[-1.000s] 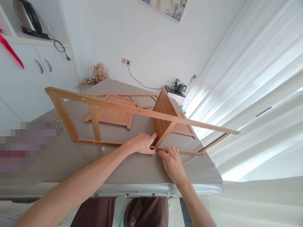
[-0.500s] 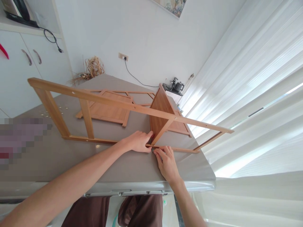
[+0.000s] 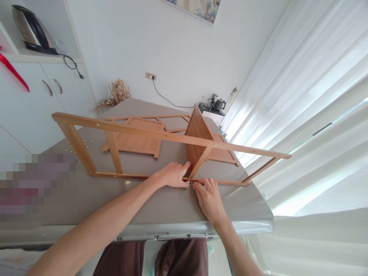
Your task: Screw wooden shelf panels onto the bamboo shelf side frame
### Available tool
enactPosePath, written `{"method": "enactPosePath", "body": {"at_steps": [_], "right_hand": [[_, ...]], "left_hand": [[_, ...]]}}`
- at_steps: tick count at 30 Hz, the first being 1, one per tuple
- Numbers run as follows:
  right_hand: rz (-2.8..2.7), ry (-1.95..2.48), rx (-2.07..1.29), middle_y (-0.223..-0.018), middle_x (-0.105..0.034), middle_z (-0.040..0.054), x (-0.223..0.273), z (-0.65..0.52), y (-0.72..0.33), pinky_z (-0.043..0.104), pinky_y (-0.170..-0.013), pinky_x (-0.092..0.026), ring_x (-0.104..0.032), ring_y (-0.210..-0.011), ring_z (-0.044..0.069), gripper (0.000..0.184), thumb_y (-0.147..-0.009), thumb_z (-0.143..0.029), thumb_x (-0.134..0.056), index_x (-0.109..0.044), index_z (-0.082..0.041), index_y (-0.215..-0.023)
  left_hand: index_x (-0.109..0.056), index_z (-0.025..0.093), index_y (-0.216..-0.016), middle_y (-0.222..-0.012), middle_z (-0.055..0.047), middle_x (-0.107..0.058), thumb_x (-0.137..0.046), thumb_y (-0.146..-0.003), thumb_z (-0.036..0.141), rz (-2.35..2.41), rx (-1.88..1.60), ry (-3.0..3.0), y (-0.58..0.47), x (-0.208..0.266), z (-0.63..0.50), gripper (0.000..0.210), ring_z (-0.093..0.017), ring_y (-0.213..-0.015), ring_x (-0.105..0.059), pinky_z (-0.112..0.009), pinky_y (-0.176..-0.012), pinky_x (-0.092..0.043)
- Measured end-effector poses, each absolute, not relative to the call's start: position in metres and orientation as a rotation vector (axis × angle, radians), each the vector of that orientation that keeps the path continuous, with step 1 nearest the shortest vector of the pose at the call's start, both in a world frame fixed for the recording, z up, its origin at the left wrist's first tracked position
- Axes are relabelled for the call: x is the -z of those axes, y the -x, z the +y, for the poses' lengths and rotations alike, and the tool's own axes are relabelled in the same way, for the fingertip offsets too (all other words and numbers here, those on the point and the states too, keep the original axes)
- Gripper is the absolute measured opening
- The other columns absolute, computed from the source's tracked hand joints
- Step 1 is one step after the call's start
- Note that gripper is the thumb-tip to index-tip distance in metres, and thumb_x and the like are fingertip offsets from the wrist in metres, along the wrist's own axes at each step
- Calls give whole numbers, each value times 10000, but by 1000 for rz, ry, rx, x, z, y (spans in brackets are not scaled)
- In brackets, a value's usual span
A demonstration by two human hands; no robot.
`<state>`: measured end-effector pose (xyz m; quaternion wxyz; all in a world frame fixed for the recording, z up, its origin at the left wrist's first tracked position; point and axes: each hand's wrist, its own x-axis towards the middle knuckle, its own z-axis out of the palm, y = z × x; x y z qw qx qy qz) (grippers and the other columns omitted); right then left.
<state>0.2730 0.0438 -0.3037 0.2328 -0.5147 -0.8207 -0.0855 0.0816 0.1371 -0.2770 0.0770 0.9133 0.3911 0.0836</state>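
Head view: left hand [image 3: 176, 174] gripped lower rail [image 3: 135, 176] of wooden frame [image 3: 140, 132]

Just beside, the right hand [image 3: 209, 197] pinched a tiny piece [image 3: 191, 184], hard to identify. The wooden frame stood edgewise on the gray tabletop [image 3: 161, 207], long axis running left to right toward curtains [image 3: 316, 96].

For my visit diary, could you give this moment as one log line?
left hand: gripping wooden frame low down | right hand: pinching unidentified small item | upright panel: behind frame | another panel: flat on tabletop
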Motion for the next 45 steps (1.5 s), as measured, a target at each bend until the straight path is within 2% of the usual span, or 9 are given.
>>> {"method": "enactPosePath", "body": {"at_steps": [16, 29, 45], "right_hand": [[-2147, 1383, 28, -946, -600, 54, 309, 46, -273, 362, -818, -405, -503, -904, 206, 188, -993, -226, -472, -659, -229, -972], [-2130, 1364, -3, -966, -591, 63, 307, 42, -274, 375, -840, -427, -506, -921, 210, 197, -997, -216, -448, -645, -230, -998], [-2136, 1375, 45, -958, -594, 58, 308, 43, -272, 363, -826, -421, -510, -914, 209, 175, -987, -208, -475, -649, -231, -992]], "left_hand": [[-470, 192, -1121, -890, -89, -726, -529, -777, 531, 1193, -256, -2733, -82, 278, 137, 486, -318, -791, -697, -363, -641, -458], [-463, 197, -1067, -843, -77, -724, -533, -766, 528, 1160, -294, -2756, -82, 278, 138, 452, -317, -728, -693, -361, -580, -438], [-453, 199, -1108, -849, -70, -727, -542, -766, 538, 1169, -270, -2730, -81, 281, 139, 489, -318, -764, -697, -358, -602, -449]]}}
